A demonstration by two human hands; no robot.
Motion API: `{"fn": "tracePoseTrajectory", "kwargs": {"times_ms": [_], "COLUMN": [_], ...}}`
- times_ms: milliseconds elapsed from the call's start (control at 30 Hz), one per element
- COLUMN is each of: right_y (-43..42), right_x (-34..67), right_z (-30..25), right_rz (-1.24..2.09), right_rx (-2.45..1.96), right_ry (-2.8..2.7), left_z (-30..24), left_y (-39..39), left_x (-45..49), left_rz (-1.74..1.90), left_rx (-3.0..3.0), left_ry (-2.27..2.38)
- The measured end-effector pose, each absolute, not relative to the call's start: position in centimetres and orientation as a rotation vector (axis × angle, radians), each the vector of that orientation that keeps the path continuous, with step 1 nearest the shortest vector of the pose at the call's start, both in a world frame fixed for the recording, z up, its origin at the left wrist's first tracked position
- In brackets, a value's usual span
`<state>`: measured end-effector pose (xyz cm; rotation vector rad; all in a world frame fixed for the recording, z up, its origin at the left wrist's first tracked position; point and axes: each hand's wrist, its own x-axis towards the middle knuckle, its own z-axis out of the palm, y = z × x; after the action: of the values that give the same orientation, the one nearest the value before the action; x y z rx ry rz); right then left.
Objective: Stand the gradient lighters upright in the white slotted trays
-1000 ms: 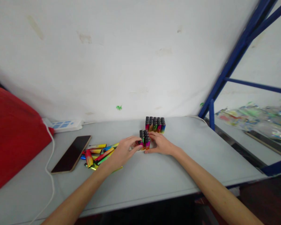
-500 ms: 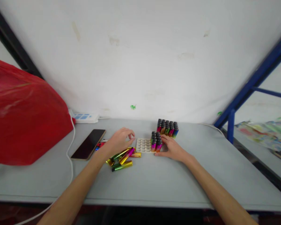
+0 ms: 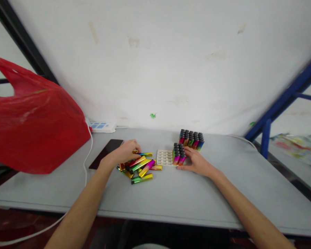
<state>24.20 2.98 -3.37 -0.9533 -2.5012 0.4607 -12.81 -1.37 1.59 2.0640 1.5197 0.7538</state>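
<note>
Grey surface (image 3: 171, 193): left hand (image 3: 123, 154), grip curled on loose lighters (image 3: 138, 166); right hand (image 3: 197, 164), grip wide, steadies tray (image 3: 164, 157).

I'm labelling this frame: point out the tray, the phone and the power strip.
tray (image 3: 163, 158), head view, on its bare sockets.
phone (image 3: 109, 149), head view, on its dark screen.
power strip (image 3: 102, 127), head view, on its white top.

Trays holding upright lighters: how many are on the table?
2. One part-filled tray sits between the left hand and right hand. A full block stands behind it near the wall; its tray is hidden beneath the lighters.
</note>
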Motion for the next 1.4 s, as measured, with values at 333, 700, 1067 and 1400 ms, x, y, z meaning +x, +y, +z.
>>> {"fn": "tracePoseTrajectory", "kwargs": {"times_ms": [333, 700, 1067, 1400], "right_y": [3.0, 3.0, 3.1, 3.2], "right_x": [24.2, 24.1, 24.1, 24.1], "right_z": [-3.5, -3.3, -3.3, -3.4], "right_rz": [0.46, 0.429, 0.427, 0.416], "right_rx": [-0.945, -0.95, -0.925, -0.901], "right_ry": [-2.488, -2.507, -2.51, -2.515], "left_z": [4.6, 3.1, 1.8, 1.8], "left_y": [-2.5, -3.8, -3.7, -3.7], "left_x": [-9.0, -2.1, -0.7, -0.9], "left_rz": [1.342, 0.994, 0.87, 0.885], "left_rx": [1.483, 0.801, 0.825, 0.879], "left_ry": [1.159, 0.723, 0.754, 0.781]}}
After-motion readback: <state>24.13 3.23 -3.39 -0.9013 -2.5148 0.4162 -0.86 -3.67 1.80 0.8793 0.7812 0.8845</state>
